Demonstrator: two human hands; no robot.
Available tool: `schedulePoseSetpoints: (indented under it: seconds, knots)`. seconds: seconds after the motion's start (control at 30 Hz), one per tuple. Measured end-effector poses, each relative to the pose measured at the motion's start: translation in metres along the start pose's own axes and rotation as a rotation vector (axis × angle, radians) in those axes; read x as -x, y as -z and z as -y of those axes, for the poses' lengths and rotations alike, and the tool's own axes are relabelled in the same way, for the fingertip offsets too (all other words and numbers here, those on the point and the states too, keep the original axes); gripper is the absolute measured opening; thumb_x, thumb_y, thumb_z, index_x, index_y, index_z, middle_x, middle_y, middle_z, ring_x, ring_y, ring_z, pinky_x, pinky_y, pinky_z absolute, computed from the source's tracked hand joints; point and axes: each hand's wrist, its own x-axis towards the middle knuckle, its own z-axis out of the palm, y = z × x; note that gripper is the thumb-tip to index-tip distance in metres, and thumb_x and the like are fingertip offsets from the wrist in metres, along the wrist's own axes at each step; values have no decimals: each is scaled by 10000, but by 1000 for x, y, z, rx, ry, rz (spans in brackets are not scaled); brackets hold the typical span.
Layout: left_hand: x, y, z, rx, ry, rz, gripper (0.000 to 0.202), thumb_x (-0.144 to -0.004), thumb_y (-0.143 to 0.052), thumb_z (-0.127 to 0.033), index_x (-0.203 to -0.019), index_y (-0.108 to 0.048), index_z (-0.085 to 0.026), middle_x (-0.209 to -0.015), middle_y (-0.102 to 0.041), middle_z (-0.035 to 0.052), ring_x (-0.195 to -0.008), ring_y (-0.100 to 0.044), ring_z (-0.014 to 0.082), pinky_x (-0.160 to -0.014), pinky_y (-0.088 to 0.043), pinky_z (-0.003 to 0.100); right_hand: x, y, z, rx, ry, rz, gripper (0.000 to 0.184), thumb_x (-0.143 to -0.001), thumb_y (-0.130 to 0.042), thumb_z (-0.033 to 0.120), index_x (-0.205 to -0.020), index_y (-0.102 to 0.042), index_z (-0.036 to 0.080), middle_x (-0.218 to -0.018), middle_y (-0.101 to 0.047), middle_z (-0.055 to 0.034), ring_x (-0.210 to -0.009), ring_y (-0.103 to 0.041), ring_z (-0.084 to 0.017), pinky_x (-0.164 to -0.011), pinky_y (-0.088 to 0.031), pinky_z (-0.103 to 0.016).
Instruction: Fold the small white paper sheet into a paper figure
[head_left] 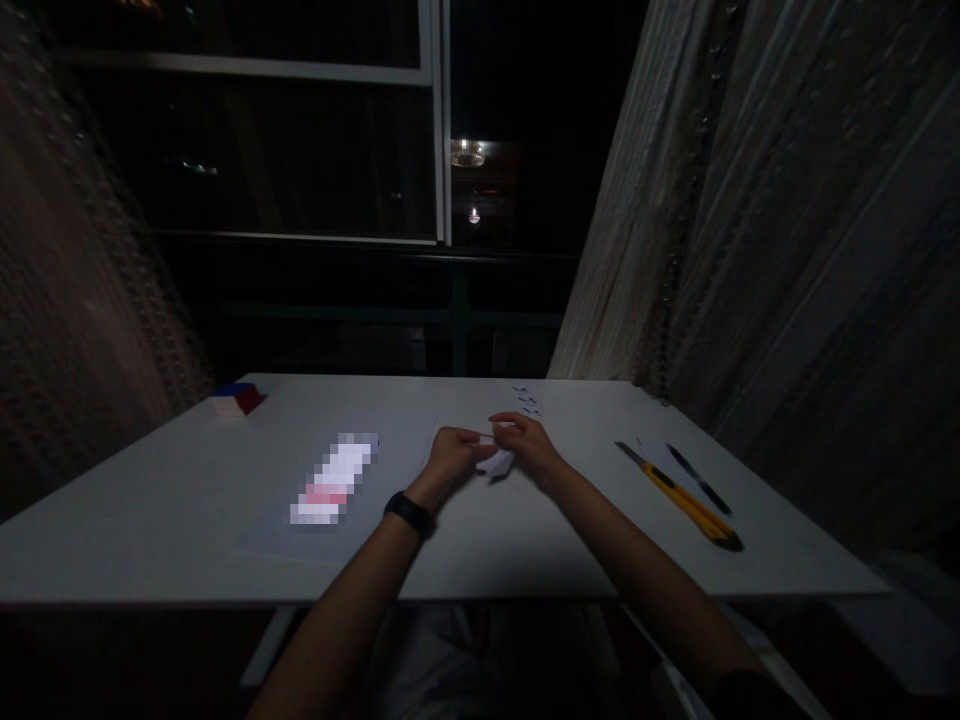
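Observation:
Over the middle of the white table, both my hands hold one small piece of folded white paper between them. My left hand, with a dark band on its wrist, pinches the paper's left side. On the other side, the fingers of my right hand are closed on it, the index finger arched over the top. Part of the paper hides behind my fingers; its lower end shows pointed folds. Small dark-marked pieces lie in a short row just beyond my right hand.
A yellow utility knife, blade showing, and a dark pen lie right of my right arm. On the left, a bright blurred-out phone-like rectangle rests on a pale sheet. A Rubik's-style cube sits far left. Curtains flank the window.

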Motion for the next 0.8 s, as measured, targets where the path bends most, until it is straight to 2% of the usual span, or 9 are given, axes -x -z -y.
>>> schedulePoseSetpoints:
  seconds: [0.07, 0.13, 0.2, 0.3, 0.37, 0.43, 0.57, 0.67, 0.8]
  knots:
    - [1, 3, -4, 81, -7, -61, 275, -466, -769, -315, -593, -670, -92, -537, -600, 38, -484, -507, 108, -480, -373, 230, 0, 1, 0, -93, -44, 5, 456, -595, -707, 415, -963, -586, 174, -597, -579, 38, -517, -539, -101, -487, -424, -224]
    - [1, 5, -6, 165, -14, -92, 297, -458, -781, -316, -624, -680, -92, -576, -622, 48, -511, -522, 110, -508, -391, 232, 1, 0, -1, -130, -80, 53, 526, -520, -765, 354, -977, -566, 187, -659, -611, 29, -565, -579, -120, -526, -463, -247]
    - [1, 6, -6, 220, -18, -82, 319, -469, -783, -331, -650, -688, -86, -616, -640, 67, -538, -536, 116, -532, -405, 236, 1, -2, -3, -129, -89, 63, 541, -449, -802, 309, -918, -571, 172, -670, -630, 14, -576, -598, -135, -557, -488, -279]
    - [0, 6, -5, 227, -21, -33, 362, -512, -761, -386, -690, -698, -77, -683, -662, 102, -584, -562, 138, -559, -421, 251, 0, -4, -9, -83, -34, 38, 458, -422, -812, 314, -781, -585, 140, -642, -630, -8, -570, -599, -150, -550, -500, -299]
    - [-1, 6, -4, 205, -30, -66, 373, -512, -757, -391, -708, -701, -79, -716, -671, 114, -608, -575, 152, -571, -427, 259, -1, -4, -12, -45, -6, 27, 450, -414, -813, 331, -749, -590, 131, -618, -621, -12, -562, -592, -156, -521, -496, -298]
    - [-3, 6, -3, 157, -52, -150, 354, -491, -768, -362, -704, -702, -87, -719, -677, 111, -619, -582, 160, -583, -432, 264, -2, -2, -13, -17, 1, 32, 456, -410, -812, 333, -750, -593, 125, -612, -617, -11, -562, -588, -156, -509, -492, -295]
    - [-8, 8, 2, -22, -131, -263, 278, -504, -754, -332, -676, -703, -119, -679, -680, 86, -627, -596, 170, -603, -434, 270, -1, -2, -12, -2, -2, 86, 454, -423, -804, 282, -795, -598, 123, -664, -631, -10, -592, -589, -143, -549, -495, -294]
    - [-11, 8, 8, -111, -163, -259, 256, -534, -734, -342, -682, -705, -136, -675, -682, 78, -632, -605, 172, -601, -434, 266, 1, -6, -10, -9, -1, 64, 467, -433, -794, 254, -841, -598, 140, -709, -638, -6, -612, -589, -134, -567, -495, -289]
    - [-12, 6, 13, -139, -131, -239, 275, -539, -730, -357, -696, -703, -132, -678, -682, 79, -627, -604, 169, -574, -426, 258, 4, -11, -9, -10, 26, 20, 436, -466, -773, 254, -845, -583, 152, -702, -628, 6, -600, -578, -115, -544, -485, -258]
